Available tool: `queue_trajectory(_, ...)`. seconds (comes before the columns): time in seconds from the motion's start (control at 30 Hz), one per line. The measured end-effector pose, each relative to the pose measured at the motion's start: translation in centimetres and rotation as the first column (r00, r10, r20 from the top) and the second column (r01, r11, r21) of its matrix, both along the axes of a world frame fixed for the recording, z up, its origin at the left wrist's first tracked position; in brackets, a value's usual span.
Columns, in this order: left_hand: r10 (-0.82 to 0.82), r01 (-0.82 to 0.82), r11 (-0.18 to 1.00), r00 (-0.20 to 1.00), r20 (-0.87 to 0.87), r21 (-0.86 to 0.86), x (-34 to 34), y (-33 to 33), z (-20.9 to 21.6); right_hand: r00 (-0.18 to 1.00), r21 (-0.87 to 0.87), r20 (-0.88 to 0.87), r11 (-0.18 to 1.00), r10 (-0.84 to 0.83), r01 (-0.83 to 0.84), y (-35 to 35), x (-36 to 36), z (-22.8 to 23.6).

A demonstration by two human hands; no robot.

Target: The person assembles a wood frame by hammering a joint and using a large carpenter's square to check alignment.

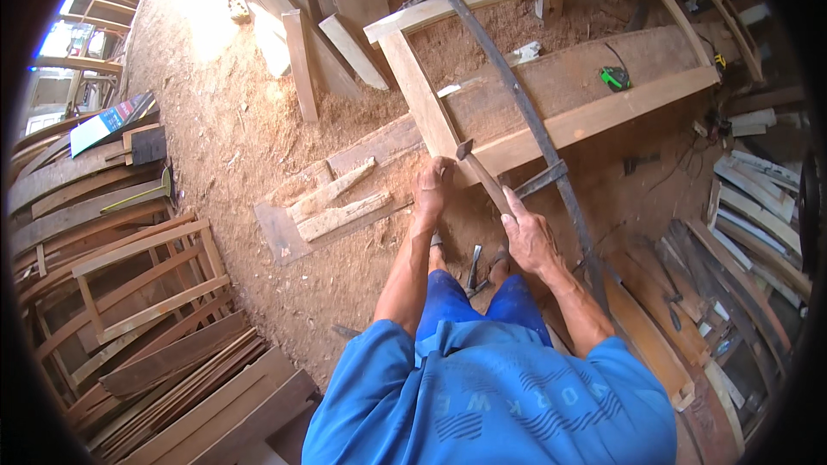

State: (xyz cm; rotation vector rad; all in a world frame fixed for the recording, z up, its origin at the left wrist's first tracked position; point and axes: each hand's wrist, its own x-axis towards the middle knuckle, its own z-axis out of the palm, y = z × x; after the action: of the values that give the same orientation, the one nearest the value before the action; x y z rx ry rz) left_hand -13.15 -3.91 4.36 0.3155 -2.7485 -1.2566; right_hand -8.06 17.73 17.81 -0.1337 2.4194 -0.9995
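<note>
I count two hands in view — a left hand (431, 189) and a right hand (530, 241). There is one hammer (482, 174), one long metal bar clamp (525, 120), and one pale wooden frame (551, 60) it spans. I see one green tape measure (615, 77), one chisel (474, 265) by the knees, and two rough offcuts (340, 202) on one flat board — plus one lattice frame (146, 280) at left.

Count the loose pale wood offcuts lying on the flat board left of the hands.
2. One pale wood offcut lies diagonally on the flat brown board; the second pale offcut sits just below it, nearer the left hand. Sawdust may hide more.
</note>
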Motion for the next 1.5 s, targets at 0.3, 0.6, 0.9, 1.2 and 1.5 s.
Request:
queue_trajectory(0.3, 0.045, -0.098, 0.986, 0.935, 0.352, 0.132, 1.9, -2.0, 1.0, 0.989, 0.127, 0.133, 0.989, 0.057, -0.074, -1.2, -0.4, 1.4)
queue_trajectory(0.6, 0.087, -0.128, 0.973, 0.974, 0.209, 0.19, 2.3, -1.8, -1.6, 0.979, -0.059, -0.204, 0.998, -0.027, 0.015, -1.3, 2.0, -1.0)
queue_trajectory(0.9, 0.085, -0.165, 0.943, 0.959, 0.271, 0.289, 2.5, -2.1, -2.1, 0.983, 0.058, -0.176, 0.996, -0.059, 0.07, -2.0, 2.7, -2.5)
queue_trajectory(1.2, 0.061, -0.168, 0.907, 0.959, 0.276, 0.386, 2.2, -2.4, -2.7, 0.99, 0.22, -0.139, 0.974, -0.027, 0.058, -1.6, 2.5, -3.8)
queue_trajectory(1.5, 0.0, -0.127, 0.92, 0.946, 0.323, 0.37, 1.7, -2.1, -0.9, 0.994, 0.252, -0.112, 0.967, -0.004, 0.033, -1.3, 1.9, -3.4)
